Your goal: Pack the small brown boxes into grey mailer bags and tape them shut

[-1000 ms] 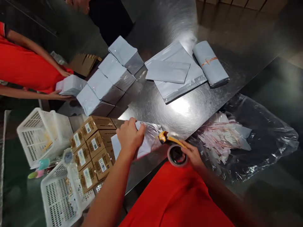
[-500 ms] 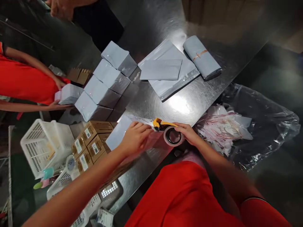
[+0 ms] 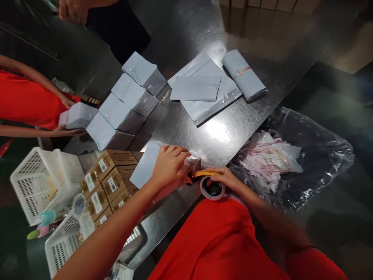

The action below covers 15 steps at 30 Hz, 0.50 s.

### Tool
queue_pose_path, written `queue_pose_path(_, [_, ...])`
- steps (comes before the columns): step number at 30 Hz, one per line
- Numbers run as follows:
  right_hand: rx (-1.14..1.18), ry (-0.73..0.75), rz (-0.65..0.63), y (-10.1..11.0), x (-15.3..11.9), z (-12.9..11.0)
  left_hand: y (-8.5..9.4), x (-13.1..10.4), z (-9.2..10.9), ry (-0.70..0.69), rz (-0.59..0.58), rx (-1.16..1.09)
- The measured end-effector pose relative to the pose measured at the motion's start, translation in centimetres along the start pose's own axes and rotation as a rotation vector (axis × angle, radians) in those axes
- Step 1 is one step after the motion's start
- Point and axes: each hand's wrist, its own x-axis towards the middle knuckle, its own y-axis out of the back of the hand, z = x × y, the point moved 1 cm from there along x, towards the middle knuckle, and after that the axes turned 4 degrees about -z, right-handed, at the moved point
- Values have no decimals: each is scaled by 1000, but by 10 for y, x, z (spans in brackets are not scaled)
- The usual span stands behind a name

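A pale grey wrapped package [image 3: 148, 161] lies near the front edge of the steel table. My left hand [image 3: 169, 164] rests over its end, the fingers bent and close together around it; the thumb is hidden. Close beside it, my right hand [image 3: 226, 178] grips a yellow-handled tape dispenser [image 3: 205, 173]. A roll of tape [image 3: 212, 188] hangs below the handle, over my red clothing. The dispenser's head is near the package's end; whether they touch I cannot tell.
Several wrapped blocks [image 3: 118, 111] stand in a row at the left. Brown boxes [image 3: 109, 181] and white baskets [image 3: 43, 175] are nearer. Flat grey bags [image 3: 201, 89] and a banded roll [image 3: 244, 76] lie behind. Paper scraps [image 3: 269, 159] fill a clear plastic bag. A co-worker's hands [image 3: 68, 116] hold a stack.
My right hand has brought the tape dispenser down towards me, below the package's end. My left hand stays at the package, with its fingers lifted slightly. The view has shifted a little.
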Motion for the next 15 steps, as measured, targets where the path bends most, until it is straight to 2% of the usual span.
queue_pose_path(2, [-183, -32, -263, -10, 32, -12, 0, 1, 1, -8, -9, -9])
queue_pose_path(4, [-377, -37, -511, -20, 49, -24, -1, 0, 0, 14, 16, -51])
queue_pose_path(5, [-431, -23, -576, -21, 50, -31, -1, -1, -2, 29, 43, -87])
queue_pose_path(6, [-451, -7, -585, -17, 46, -39, 0, -1, -7, 58, 81, -125])
queue_pose_path(8, [-411, 4, -468, 5, 28, -58, 4, -1, -26, 221, 177, -177])
queue_pose_path(10, [-380, -9, -242, 42, 5, -80, 10, -2, -57, 548, 261, -282])
queue_pose_path(11, [-411, 14, -66, 63, -4, -91, 14, -3, -76, 737, 295, -406])
queue_pose_path(13, [-577, 100, 166, 96, -16, -107, 21, -11, -114, 1027, 345, -747])
queue_pose_path(15, [-848, 179, 311, 113, -16, -107, 25, -26, -141, 1161, 408, -1019])
